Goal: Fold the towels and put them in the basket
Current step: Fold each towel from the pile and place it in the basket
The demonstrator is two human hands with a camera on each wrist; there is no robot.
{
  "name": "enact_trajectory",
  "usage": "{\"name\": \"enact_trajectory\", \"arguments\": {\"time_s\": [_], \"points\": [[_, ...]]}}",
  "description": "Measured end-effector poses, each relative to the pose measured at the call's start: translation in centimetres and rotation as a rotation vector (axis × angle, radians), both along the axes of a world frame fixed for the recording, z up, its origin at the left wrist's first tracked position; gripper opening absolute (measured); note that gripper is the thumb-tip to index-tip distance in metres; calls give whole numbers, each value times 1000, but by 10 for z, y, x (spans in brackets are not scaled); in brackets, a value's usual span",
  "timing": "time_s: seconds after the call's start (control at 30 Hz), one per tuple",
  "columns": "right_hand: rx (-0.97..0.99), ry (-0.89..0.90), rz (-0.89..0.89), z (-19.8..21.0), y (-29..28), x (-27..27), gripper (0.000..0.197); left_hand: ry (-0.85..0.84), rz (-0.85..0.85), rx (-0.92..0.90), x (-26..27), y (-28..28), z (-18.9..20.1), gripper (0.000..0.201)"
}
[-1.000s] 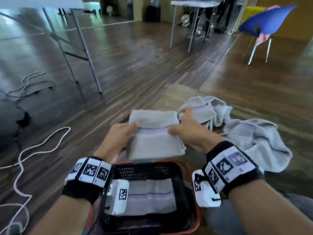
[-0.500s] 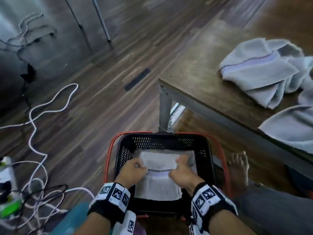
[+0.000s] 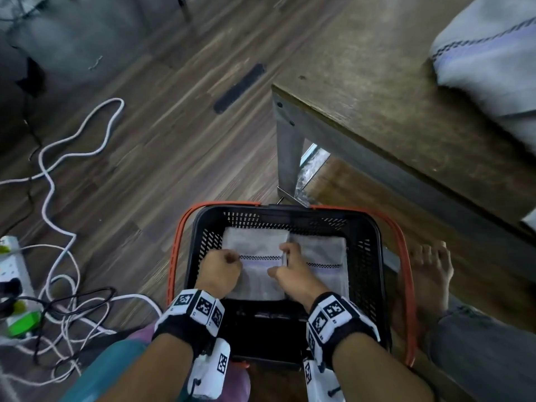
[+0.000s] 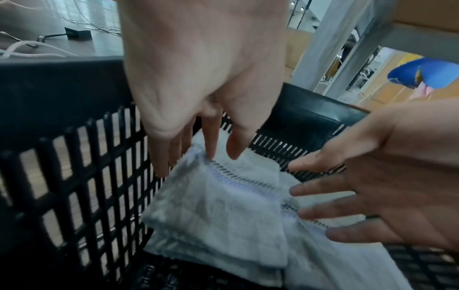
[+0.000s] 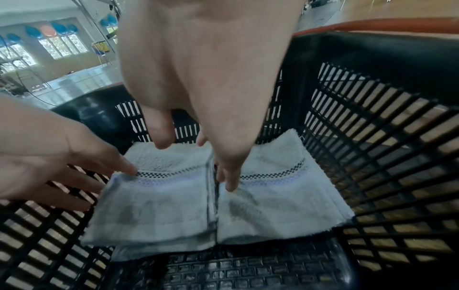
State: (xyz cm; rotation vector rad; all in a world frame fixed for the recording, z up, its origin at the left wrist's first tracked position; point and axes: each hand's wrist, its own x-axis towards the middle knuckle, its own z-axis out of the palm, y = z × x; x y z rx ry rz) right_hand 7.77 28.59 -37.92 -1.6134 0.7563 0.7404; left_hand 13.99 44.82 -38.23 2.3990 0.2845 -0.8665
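Observation:
A black basket (image 3: 368,256) with an orange rim stands on the floor below me. Two folded grey towels lie side by side in it: one on the left (image 3: 258,274) (image 4: 218,212) (image 5: 159,198), one on the right (image 3: 327,271) (image 5: 280,196). My left hand (image 3: 232,259) (image 4: 218,157) touches the left towel's left edge with straight fingers. My right hand (image 3: 282,256) (image 5: 223,182) has its fingers down in the seam between the two towels. In the left wrist view the right hand's fingers (image 4: 323,212) are spread and straight. More grey towels (image 3: 487,53) lie unfolded on the table.
The wooden table (image 3: 377,97) stands just beyond the basket, its leg (image 3: 287,158) close to the far rim. A bare foot (image 3: 429,271) rests right of the basket. White and black cables (image 3: 58,198) and a power strip (image 3: 11,271) lie on the floor at left.
Both hands carried the folded towel from the table down into the basket. It now lies at the left beside the other folded towel, and the fingers have loosened from it.

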Motion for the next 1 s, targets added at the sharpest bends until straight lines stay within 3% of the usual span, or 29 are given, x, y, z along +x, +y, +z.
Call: {"name": "enact_trajectory", "arguments": {"time_s": [0.1,0.33,0.53,0.67,0.73,0.9,1.0], "points": [[9,38,85,-5,-3,-7,53,47,-100,89,1,-3,-4,41],[54,95,250,-13,-7,-26,49,-143,-152,120,-10,-12,-12,40],[34,101,270,-15,-10,-32,50,165,-312,163,6,-17,-20,73],[40,91,224,-17,-13,-29,40,-43,-219,134,10,-16,-21,51],[94,96,190,-19,-9,-24,41,-127,-207,95,11,-16,-22,50],[128,177,261,-30,5,-18,59,51,-345,75,15,-9,-28,69],[165,205,284,-30,7,-21,65,-11,-297,43,11,-8,-26,60]]}}
